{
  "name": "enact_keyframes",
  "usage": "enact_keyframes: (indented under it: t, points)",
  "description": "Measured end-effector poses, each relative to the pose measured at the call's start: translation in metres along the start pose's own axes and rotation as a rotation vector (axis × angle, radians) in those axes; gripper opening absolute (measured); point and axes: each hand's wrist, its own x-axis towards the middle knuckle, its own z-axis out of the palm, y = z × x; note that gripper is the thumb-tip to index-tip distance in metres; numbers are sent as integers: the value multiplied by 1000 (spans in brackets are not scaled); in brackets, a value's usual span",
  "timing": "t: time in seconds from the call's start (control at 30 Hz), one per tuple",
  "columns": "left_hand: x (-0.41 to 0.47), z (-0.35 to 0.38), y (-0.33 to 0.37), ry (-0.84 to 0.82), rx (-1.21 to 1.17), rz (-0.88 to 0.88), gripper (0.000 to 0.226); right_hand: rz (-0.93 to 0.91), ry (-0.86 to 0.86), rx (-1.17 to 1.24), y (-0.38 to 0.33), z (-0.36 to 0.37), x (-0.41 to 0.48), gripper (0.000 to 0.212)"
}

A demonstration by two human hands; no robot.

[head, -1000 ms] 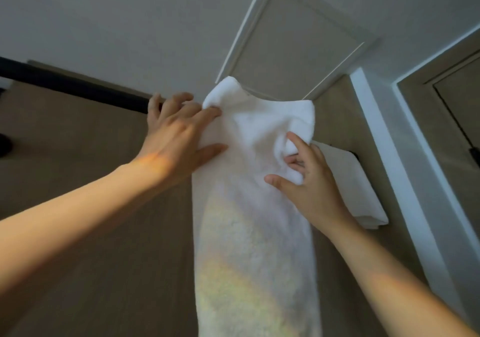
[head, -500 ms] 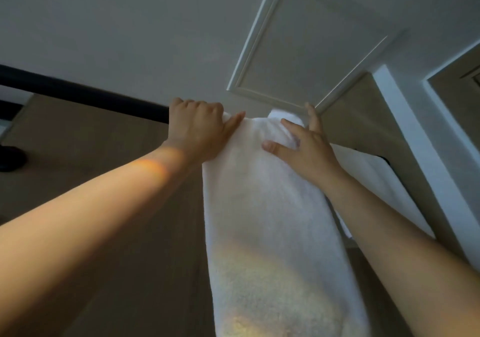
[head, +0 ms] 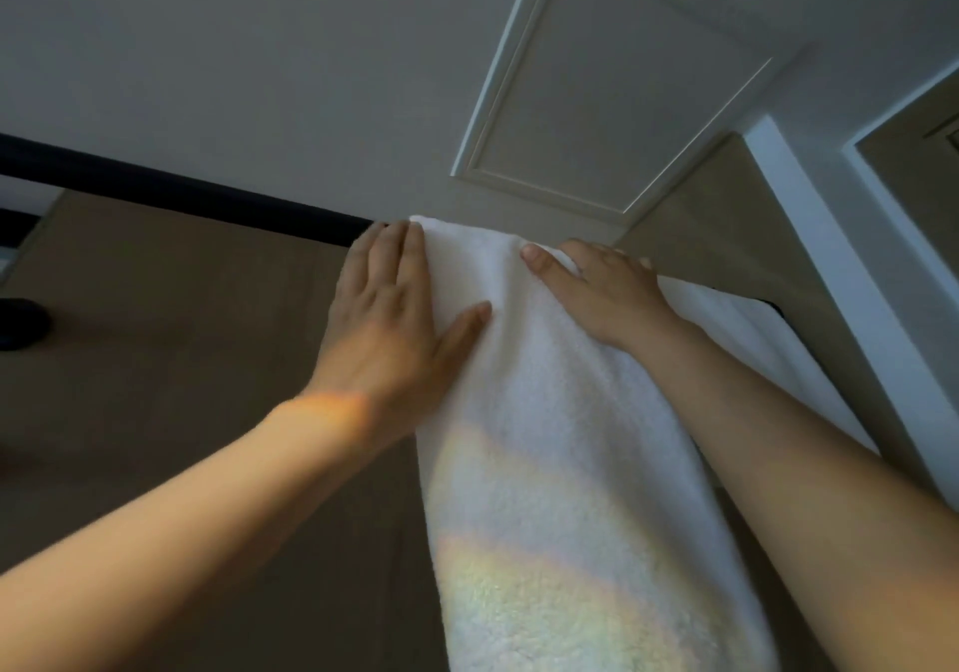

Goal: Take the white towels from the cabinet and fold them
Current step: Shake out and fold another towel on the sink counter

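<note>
Brown panel (head: pixel 155 360) behind: white terry towel (head: pixel 560 438) hangs by black rod (head: pixel 181 194); left hand (head: pixel 394 324), right hand (head: pixel 607 292) press it, fingers straight.

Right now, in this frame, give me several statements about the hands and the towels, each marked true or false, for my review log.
1. Both hands touch the hanging white towel. True.
2. The left hand grips the dark bar. False: it lies with straight fingers on the towel's left edge.
3. A second white towel shows beyond the right forearm. True.
4. The right hand is down at the towel's lower end. False: it rests near the top edge.
5. The hanging white towel lies folded on a table. False: it hangs down lengthwise, unfolded.
</note>
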Motion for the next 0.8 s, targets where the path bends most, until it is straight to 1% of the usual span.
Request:
enact_keyframes:
  t: [0.07,0.17,0.2,0.23,0.27,0.37,0.43,0.5,0.53,0.57,0.6,0.67,0.73,0.8]
  points:
    - [-23,-3,0,-52,-268,-150,84,-2,-5,1,0,0,0,73]
    - [-27,-4,-2,-191,-622,-458,60,3,-13,3,0,-1,-1,75]
    - [-26,-3,-2,-220,-719,-515,53,6,-19,-1,-1,-1,-1,75]
    - [-25,-3,-1,-229,-769,-527,48,9,-29,-5,-1,-2,-2,75]
    - [-24,-2,1,-209,-767,-496,43,13,-42,-7,-2,-3,-3,74]
    - [-18,-1,6,-72,-660,-371,30,31,-48,16,-6,-9,-9,64]
    - [-15,-1,7,-16,-619,-353,26,21,66,102,-9,-14,-23,60]
    - [-13,1,5,-5,-614,-358,28,16,223,245,-11,-18,-50,56]
    - [-13,2,3,0,-612,-357,29,35,263,318,-10,-18,-66,54]
    - [-13,3,3,7,-606,-353,29,71,258,384,-8,-17,-82,53]
    - [-13,3,4,12,-596,-351,28,116,219,439,-5,-15,-97,53]
    - [-12,4,3,21,-588,-342,25,194,131,479,3,-10,-119,54]
    - [-13,5,3,30,-589,-338,20,254,104,517,10,-8,-123,54]
    - [-15,6,3,48,-588,-335,18,344,61,619,16,-10,-116,58]
